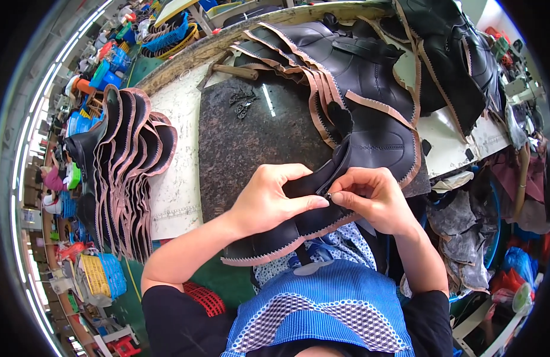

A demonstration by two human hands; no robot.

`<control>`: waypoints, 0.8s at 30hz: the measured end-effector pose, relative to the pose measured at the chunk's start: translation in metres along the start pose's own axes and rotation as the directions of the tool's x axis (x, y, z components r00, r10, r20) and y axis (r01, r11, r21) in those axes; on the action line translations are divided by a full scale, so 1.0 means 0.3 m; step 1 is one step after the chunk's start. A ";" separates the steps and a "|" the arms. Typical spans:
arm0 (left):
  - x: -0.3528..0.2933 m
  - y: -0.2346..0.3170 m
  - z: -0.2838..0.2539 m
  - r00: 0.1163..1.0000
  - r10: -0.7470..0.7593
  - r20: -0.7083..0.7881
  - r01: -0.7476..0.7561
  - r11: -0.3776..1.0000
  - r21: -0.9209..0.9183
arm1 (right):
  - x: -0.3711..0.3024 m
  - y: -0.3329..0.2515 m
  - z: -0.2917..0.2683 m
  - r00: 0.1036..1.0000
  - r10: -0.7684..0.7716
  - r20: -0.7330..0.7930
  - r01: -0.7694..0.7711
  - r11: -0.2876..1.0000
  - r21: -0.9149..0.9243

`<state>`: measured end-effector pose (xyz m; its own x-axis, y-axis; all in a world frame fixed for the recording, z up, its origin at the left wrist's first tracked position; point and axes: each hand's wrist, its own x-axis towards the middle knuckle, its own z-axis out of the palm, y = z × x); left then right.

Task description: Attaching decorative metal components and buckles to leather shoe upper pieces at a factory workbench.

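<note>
- Black leather piece (313, 221) with a pinkish, zigzag-cut border is held up by both hands above the near edge of the dark slab (257, 140), its lower part hanging in front of the apron.
- The piece is gripped by the left hand (285, 193), with the thumb laid along the near side and the forefinger bent over the upper edge.
- A small dark fitting (327, 196) is pinched between the thumb and forefinger of the right hand (346, 189), against the piece and just beside the left thumb; its exact form cannot be told.
- The slab is set on a whitish, stained desk (177, 199).
- A loose cluster of small black parts (243, 103) is laid on the slab, well apart from both hands.
- A hammer (232, 71) with a wooden handle is placed at the slab's far left corner.
- More black pieces (376, 74) with the same border are heaped, overlapping, beyond the hands and toward the right.
- A row of similar pieces (123, 157) is stacked closely at the left end of the desk.
- A blue patterned apron (316, 291) is worn by the person.
</note>
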<state>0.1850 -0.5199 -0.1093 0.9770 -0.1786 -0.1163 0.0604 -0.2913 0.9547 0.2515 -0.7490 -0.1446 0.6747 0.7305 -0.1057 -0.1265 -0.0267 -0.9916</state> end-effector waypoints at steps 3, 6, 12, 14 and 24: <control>-0.023 -0.018 0.034 0.997 -0.008 -0.076 0.009 1.000 0.008 | -0.011 0.010 0.010 0.997 0.056 -0.050 -0.051 0.995 0.085; -0.035 -0.048 0.050 0.994 0.061 -0.091 -0.055 0.996 0.063 | -0.019 0.020 0.006 0.993 0.117 -0.021 -0.114 0.988 0.104; -0.047 -0.058 0.067 0.990 0.093 -0.106 -0.083 0.992 0.092 | -0.021 0.030 0.024 0.997 0.076 -0.029 -0.073 0.993 0.089; -0.045 -0.063 0.070 0.990 0.060 -0.126 -0.057 0.998 0.024 | -0.032 0.033 0.034 0.996 0.055 -0.072 -0.053 0.998 0.025; -0.064 -0.111 0.106 0.991 0.043 -0.127 -0.052 0.996 -0.071 | -0.012 0.010 0.014 0.990 0.143 0.007 -0.142 0.987 -0.074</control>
<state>0.1576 -0.5366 -0.1476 0.9967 -0.0705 -0.0394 0.0234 -0.2145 0.9764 0.2456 -0.7488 -0.1469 0.6446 0.7240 -0.2457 -0.1664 -0.1808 -0.9693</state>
